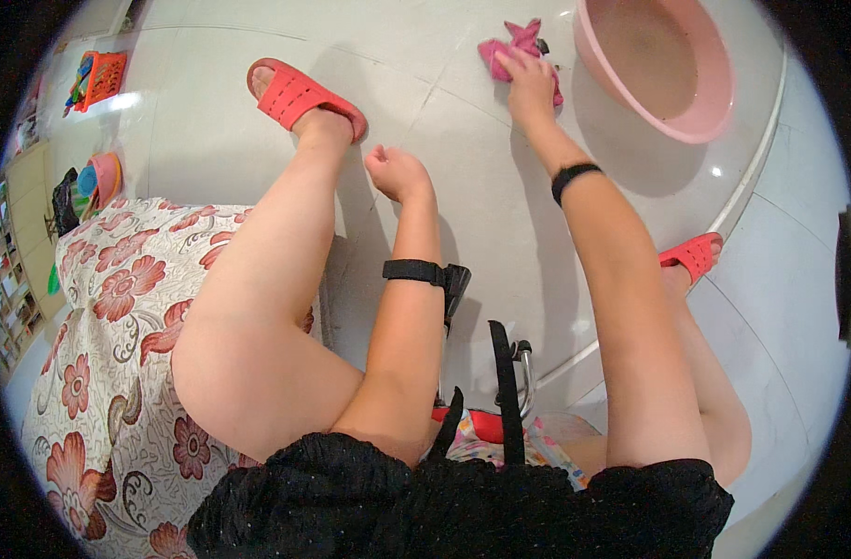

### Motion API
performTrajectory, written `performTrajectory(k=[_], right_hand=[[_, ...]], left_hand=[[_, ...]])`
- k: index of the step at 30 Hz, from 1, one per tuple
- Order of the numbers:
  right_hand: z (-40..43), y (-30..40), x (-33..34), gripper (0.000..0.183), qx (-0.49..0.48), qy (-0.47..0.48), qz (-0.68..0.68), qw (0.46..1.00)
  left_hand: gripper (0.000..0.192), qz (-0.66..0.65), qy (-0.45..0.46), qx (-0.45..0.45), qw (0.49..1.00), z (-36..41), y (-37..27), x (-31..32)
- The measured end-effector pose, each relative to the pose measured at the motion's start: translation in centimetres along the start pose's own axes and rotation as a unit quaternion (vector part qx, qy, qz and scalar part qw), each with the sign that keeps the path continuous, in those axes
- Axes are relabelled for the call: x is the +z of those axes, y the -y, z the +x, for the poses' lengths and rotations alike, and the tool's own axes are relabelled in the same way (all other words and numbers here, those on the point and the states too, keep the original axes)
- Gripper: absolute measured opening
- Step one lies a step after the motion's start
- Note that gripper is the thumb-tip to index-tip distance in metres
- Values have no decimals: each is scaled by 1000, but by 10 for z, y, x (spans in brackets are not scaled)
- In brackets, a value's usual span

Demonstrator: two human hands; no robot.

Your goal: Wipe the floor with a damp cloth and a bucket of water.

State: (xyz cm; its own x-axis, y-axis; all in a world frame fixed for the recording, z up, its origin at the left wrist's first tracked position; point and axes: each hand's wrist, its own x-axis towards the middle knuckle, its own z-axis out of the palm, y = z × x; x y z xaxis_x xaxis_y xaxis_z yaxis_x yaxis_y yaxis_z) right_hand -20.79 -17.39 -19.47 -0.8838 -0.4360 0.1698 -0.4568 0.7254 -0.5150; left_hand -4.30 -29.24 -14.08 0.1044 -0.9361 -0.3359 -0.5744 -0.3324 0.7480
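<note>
A bunched pink cloth (497, 60) lies on the pale tiled floor (425, 42). My right hand (532, 87) is on it from above, with the fingers bent over the fabric, and part of the cloth is hidden beneath the palm. Close by on the right stands a pink plastic basin (712, 105) with murky brownish water in it. My left hand (401, 175) hangs above the floor near my left foot, its fingers curled in and nothing visible in them.
Red slippers are on my feet, the left one (293, 98) ahead and the right one (692, 257) by a raised floor edge (750, 175). A flower-patterned cover (118, 314) is at my left. Farther left stand an orange basket (106, 77) and a pink container (106, 175). Below me shows a chrome-framed seat (527, 384).
</note>
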Motion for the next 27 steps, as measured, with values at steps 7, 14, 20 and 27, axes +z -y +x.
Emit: performTrajectory(k=[7, 14, 20, 27], right_hand=[[-229, 58, -29, 39, -190, 161, 68, 966], [-242, 35, -7, 36, -235, 289, -41, 927], [-42, -29, -21, 45, 0, 92, -25, 995], [-106, -16, -54, 42, -212, 107, 106, 966]], left_hand=[[41, 187, 113, -6, 976, -15, 31, 1], [39, 342, 171, 199, 902, -27, 43, -8], [38, 338, 148, 243, 897, -26, 60, -6], [48, 444, 224, 235, 835, -16, 50, -18]])
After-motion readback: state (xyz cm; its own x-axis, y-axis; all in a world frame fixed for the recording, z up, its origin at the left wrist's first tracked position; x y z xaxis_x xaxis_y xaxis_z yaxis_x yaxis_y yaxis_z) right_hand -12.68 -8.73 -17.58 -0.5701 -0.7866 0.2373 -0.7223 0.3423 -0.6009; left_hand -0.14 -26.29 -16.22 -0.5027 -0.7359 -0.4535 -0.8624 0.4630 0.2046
